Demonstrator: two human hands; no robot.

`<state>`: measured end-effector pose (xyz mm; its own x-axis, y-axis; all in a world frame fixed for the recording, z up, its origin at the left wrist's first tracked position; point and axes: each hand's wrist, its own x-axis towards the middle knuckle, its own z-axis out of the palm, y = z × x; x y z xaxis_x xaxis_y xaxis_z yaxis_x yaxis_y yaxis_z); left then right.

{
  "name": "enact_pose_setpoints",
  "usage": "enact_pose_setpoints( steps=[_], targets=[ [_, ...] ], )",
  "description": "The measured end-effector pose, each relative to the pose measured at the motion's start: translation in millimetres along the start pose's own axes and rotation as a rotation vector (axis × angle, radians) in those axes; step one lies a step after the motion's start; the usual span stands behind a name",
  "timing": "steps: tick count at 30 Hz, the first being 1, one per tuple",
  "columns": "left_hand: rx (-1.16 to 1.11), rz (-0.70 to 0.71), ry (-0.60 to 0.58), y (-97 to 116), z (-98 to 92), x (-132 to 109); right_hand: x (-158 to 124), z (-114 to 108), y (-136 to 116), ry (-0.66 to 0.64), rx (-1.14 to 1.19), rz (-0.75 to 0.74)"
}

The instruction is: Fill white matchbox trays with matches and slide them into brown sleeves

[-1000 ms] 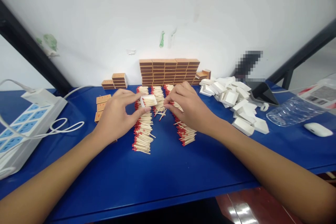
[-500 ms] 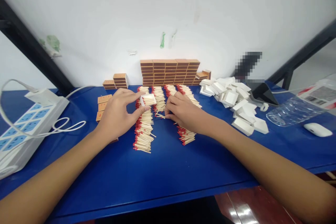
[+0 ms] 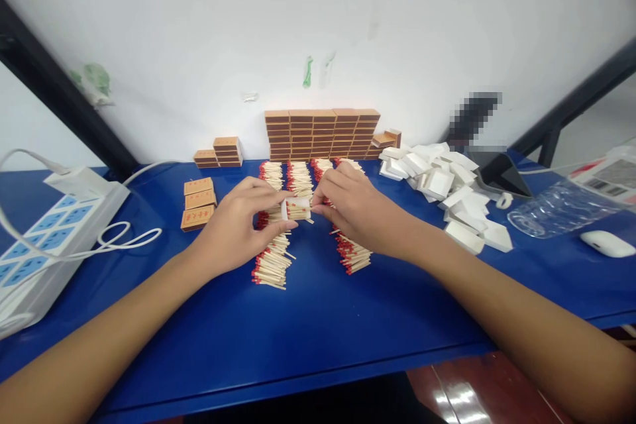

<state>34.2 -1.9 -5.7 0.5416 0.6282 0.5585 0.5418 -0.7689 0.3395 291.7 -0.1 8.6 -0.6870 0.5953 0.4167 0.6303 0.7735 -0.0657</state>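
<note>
Between the thumb and fingers of my left hand (image 3: 243, 218) is a small white matchbox tray (image 3: 285, 210), held over the rows of matches. Several matches (image 3: 298, 211) lie inside it. My right hand (image 3: 352, 205) is closed in a pinch at the tray's right end, on matches whose ends show by the fingertips; how many is hidden. Under and around both hands, red-headed matches (image 3: 272, 262) lie in rows on the blue table (image 3: 318, 331). The right hand covers part of the right-hand rows (image 3: 354, 255).
Brown matchboxes (image 3: 322, 136) are stacked against the wall. More matchboxes (image 3: 199, 202) lie left of my left hand. A heap of white trays (image 3: 437, 179) is at right, near a tablet (image 3: 501, 172), a plastic bottle (image 3: 556, 209) and a white case (image 3: 607, 243). A power strip (image 3: 64, 232) stands far left.
My left hand has brought the tray right and slightly toward me. My right hand has risen a little from the matches on the table to the tray's right end.
</note>
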Motion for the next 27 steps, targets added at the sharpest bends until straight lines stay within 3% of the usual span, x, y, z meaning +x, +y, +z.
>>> enact_pose_setpoints(
  steps=[16,27],
  targets=[
    [-0.125,-0.057,-0.002,4.4,3.0,-1.2,-0.8,-2.5,-5.9,0.01,0.168,-0.009],
    [-0.127,-0.03,0.012,9.2,3.1,-1.8,1.5,16.9,-10.9,0.23,0.273,0.025]
  ],
)
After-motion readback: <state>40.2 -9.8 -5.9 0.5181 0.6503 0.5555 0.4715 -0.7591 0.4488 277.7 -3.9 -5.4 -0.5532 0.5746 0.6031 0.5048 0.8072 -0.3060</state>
